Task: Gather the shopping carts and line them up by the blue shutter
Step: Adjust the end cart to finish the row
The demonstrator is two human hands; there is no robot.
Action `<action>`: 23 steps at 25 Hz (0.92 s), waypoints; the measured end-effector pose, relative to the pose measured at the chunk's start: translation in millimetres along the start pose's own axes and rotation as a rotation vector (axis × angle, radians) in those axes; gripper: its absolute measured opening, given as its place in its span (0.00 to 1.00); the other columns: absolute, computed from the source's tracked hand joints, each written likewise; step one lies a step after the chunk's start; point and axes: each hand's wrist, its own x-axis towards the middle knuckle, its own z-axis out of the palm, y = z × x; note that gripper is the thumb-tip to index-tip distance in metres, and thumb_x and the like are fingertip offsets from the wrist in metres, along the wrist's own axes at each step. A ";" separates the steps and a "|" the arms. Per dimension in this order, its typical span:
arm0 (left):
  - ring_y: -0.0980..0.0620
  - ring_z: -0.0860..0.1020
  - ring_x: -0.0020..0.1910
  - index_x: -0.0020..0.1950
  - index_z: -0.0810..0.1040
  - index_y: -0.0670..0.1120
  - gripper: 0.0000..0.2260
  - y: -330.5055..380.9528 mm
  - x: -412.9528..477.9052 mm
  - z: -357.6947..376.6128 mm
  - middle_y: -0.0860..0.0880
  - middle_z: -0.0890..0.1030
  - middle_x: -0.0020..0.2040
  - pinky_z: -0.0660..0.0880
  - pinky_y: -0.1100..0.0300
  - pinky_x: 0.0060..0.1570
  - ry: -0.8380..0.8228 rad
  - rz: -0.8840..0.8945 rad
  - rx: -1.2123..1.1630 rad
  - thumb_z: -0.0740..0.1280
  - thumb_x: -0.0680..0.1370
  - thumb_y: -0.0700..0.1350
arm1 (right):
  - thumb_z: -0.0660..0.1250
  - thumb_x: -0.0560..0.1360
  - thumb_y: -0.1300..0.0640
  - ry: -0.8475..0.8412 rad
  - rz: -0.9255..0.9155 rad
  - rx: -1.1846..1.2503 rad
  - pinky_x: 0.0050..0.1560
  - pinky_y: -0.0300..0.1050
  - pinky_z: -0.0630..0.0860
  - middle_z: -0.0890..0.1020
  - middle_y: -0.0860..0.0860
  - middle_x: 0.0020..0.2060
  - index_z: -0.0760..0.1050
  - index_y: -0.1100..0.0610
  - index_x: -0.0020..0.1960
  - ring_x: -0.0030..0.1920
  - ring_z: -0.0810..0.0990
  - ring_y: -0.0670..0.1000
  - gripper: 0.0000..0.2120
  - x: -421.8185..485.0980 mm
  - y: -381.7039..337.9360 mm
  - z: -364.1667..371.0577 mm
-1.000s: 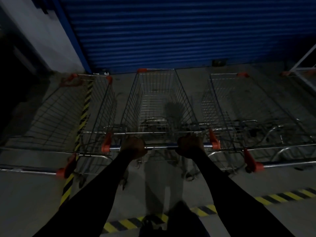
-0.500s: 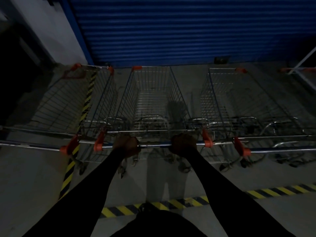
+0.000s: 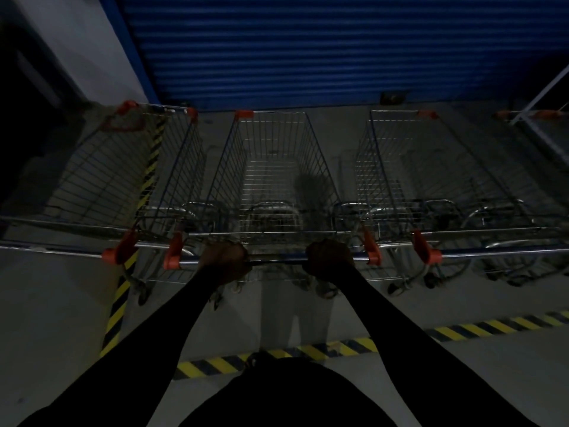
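Observation:
Three wire shopping carts with orange corner caps face the blue shutter [image 3: 323,50]. I grip the handle bar of the middle cart [image 3: 274,167] with both hands: my left hand [image 3: 223,260] toward its left end, my right hand [image 3: 329,258] toward its right end. The left cart [image 3: 101,174] and the right cart [image 3: 431,171] stand beside it, their handles nearly level with the middle one. The middle cart's nose sits a short way from the shutter's base.
Yellow-black hazard tape runs along the floor behind the carts [image 3: 354,348] and up the left side [image 3: 118,306]. A white wall [image 3: 77,47] stands at the left. A pale metal frame [image 3: 542,97] leans at the far right.
The middle cart has rolled forward toward the shutter, bringing its handle level with those of the neighbouring carts. Both hands kept their grip.

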 end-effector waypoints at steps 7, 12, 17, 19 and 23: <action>0.43 0.82 0.39 0.38 0.82 0.46 0.19 14.7 -2.6 1.6 0.47 0.82 0.37 0.78 0.53 0.39 0.015 -0.025 -0.066 0.61 0.67 0.60 | 0.63 0.71 0.39 0.015 0.028 -0.039 0.49 0.50 0.75 0.82 0.53 0.50 0.78 0.52 0.52 0.52 0.80 0.57 0.18 -9.6 10.7 6.5; 0.40 0.79 0.30 0.31 0.80 0.44 0.23 17.0 -3.0 20.1 0.42 0.80 0.30 0.77 0.51 0.34 0.095 -0.006 -0.116 0.54 0.65 0.59 | 0.64 0.71 0.39 0.011 0.004 -0.064 0.50 0.50 0.75 0.82 0.54 0.50 0.78 0.52 0.53 0.52 0.80 0.57 0.19 -12.4 15.8 7.4; 0.43 0.76 0.23 0.26 0.74 0.45 0.27 24.6 -9.0 21.3 0.43 0.75 0.24 0.73 0.57 0.27 0.277 -0.019 -0.211 0.46 0.76 0.55 | 0.63 0.70 0.37 0.003 -0.004 -0.066 0.51 0.50 0.76 0.82 0.53 0.49 0.78 0.51 0.52 0.52 0.80 0.57 0.20 -11.4 20.9 7.3; 0.43 0.76 0.23 0.26 0.74 0.45 0.30 24.4 -10.5 23.9 0.43 0.75 0.24 0.72 0.58 0.27 0.330 -0.007 -0.199 0.44 0.77 0.57 | 0.63 0.70 0.37 0.029 -0.005 -0.067 0.51 0.50 0.76 0.82 0.53 0.49 0.78 0.51 0.51 0.52 0.80 0.56 0.20 -11.7 19.9 10.2; 0.43 0.76 0.23 0.26 0.75 0.44 0.21 22.2 -9.6 21.9 0.44 0.75 0.24 0.73 0.57 0.25 0.296 0.032 -0.089 0.57 0.69 0.58 | 0.62 0.70 0.37 0.058 -0.011 -0.062 0.50 0.49 0.75 0.82 0.53 0.49 0.78 0.51 0.51 0.52 0.80 0.56 0.20 -11.0 20.8 12.9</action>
